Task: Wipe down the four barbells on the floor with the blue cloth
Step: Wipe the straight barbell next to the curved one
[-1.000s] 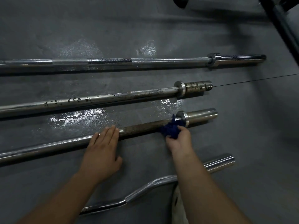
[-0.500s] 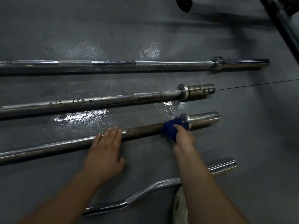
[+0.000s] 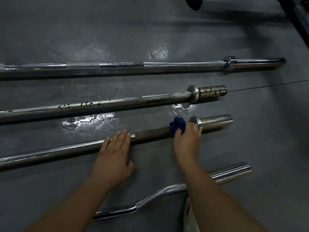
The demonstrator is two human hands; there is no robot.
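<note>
Several steel barbells lie side by side on the grey floor. Farthest is a long chrome bar (image 3: 167, 66), then a spotted bar (image 3: 117, 103), then a bar with a rusty stretch (image 3: 150, 132), and nearest a curved curl bar (image 3: 160, 192). My right hand (image 3: 187, 141) holds the bunched blue cloth (image 3: 178, 125) against the rusty bar, just left of its collar (image 3: 196, 122). My left hand (image 3: 113, 154) lies flat with straight fingers on the same bar, further left.
Wet patches (image 3: 90, 120) shine on the floor between the second and third bars. A dark rack frame (image 3: 296, 15) crosses the top right corner. A black foot-like object (image 3: 193, 3) sits at the top edge. Something white (image 3: 190, 213) shows under my right forearm.
My right hand has slid the cloth a little to the right along the rusty bar, up against the collar. My left hand stays on the bar.
</note>
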